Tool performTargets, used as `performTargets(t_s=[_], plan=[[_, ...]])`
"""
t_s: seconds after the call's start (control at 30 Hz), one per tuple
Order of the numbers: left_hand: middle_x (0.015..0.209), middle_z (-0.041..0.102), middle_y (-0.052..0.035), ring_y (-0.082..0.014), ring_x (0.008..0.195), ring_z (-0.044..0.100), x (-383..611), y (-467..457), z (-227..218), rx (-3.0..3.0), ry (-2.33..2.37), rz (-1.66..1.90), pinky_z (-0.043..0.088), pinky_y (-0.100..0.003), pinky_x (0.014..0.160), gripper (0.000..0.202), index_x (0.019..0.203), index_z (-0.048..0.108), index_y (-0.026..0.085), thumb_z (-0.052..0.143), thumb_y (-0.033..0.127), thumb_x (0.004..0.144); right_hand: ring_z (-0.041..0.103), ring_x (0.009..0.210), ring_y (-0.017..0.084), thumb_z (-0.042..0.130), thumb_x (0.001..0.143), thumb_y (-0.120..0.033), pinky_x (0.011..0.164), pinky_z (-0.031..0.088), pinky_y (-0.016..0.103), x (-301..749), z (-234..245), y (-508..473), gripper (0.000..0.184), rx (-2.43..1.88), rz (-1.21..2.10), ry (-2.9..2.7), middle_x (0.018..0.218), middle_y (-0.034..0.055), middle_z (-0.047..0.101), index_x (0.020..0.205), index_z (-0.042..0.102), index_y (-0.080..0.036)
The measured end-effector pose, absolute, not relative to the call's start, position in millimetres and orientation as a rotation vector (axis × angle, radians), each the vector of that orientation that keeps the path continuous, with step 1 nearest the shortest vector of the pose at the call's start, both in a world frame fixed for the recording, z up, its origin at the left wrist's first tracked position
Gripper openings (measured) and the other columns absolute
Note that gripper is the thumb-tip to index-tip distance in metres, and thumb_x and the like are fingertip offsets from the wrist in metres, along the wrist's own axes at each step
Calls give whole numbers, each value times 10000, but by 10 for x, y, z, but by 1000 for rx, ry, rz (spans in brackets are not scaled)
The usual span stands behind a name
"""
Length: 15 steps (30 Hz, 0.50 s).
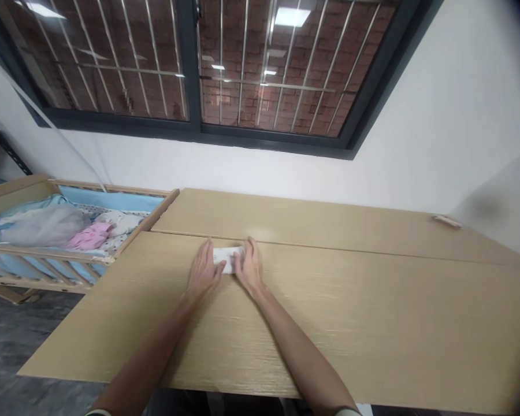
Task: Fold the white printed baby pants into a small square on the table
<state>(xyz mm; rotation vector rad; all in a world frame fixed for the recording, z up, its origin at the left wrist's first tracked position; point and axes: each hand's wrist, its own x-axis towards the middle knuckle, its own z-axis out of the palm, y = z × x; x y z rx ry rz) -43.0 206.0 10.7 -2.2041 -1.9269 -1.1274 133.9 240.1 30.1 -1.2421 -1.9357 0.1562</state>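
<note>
A small white rectangular piece [227,260], perhaps a folded sheet or a flat packet, lies on the light wood tabletop [338,312]. My left hand [203,271] grips its left end, with the thumb over the front face. At the right end my right hand [250,267] holds it the same way, thumb on top and fingers behind. Faint marks show on the white surface between the thumbs. The fingers hide both ends, so its exact kind cannot be made out.
Left of the table stands a wooden crib [145,231] with blue lining, a pink cloth [90,236] and other bedding inside. A barred window [190,130] is set in the white wall behind. Near the back right corner lies a small flat object [447,221].
</note>
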Motion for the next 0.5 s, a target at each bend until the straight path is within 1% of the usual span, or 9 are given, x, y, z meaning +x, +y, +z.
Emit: performTargets(t_s=[0.03,0.07,0.13,0.2,0.3,0.4,0.5], plan=[[1642,260,-222,-307,1539,219,-389,2048,102,-2280,-1834,-1120,292,-490,1212,744,1592,140,89,291,551,1028,295,1495,321,399,1018,-382,1205,277,511,1302,319,2370,579,-1175,125,-2048,1590,215,348,1524,376,-102],[1656,222,-221,-299,1553,173,-350,2035,90,-2352,-1760,-1095,258,-493,1233,761,1601,96,76,274,549,1031,264,1516,307,383,1025,-371,1221,251,503,1266,327,2345,588,-1116,117,-2163,1616,192,329,1553,350,-117],[1657,219,-224,-298,1559,147,-296,2012,43,-2449,-1698,-1016,213,-511,1251,765,1606,75,59,244,544,1038,233,1537,278,365,1028,-339,1242,207,490,1208,306,2317,602,-1047,145,-2353,1638,154,320,1593,299,-141],[1647,262,-208,-295,1554,172,-289,1996,-24,-2482,-1738,-917,205,-518,1252,744,1608,118,73,230,544,1043,229,1542,261,366,1029,-332,1255,178,484,1190,250,2314,611,-1049,180,-2450,1636,141,332,1603,285,-141],[1637,301,-188,-303,1545,206,-357,1982,-128,-2420,-1830,-818,228,-516,1243,713,1597,216,95,238,543,1043,222,1547,256,354,1043,-373,1263,162,488,1248,166,2341,600,-1117,200,-2458,1628,145,347,1589,323,-127],[1620,319,-219,-336,1539,215,-445,1971,-201,-2295,-1900,-790,244,-529,1231,744,1581,255,65,276,563,1029,217,1549,258,294,1062,-404,1260,172,496,1369,135,2378,602,-1193,235,-2411,1628,150,344,1593,310,-121],[1608,313,-264,-354,1535,221,-501,1962,-211,-2234,-1923,-800,257,-536,1220,771,1572,241,21,289,561,1024,201,1553,276,246,1071,-441,1253,191,509,1479,148,2399,637,-1271,290,-2361,1644,171,297,1605,263,-94]])
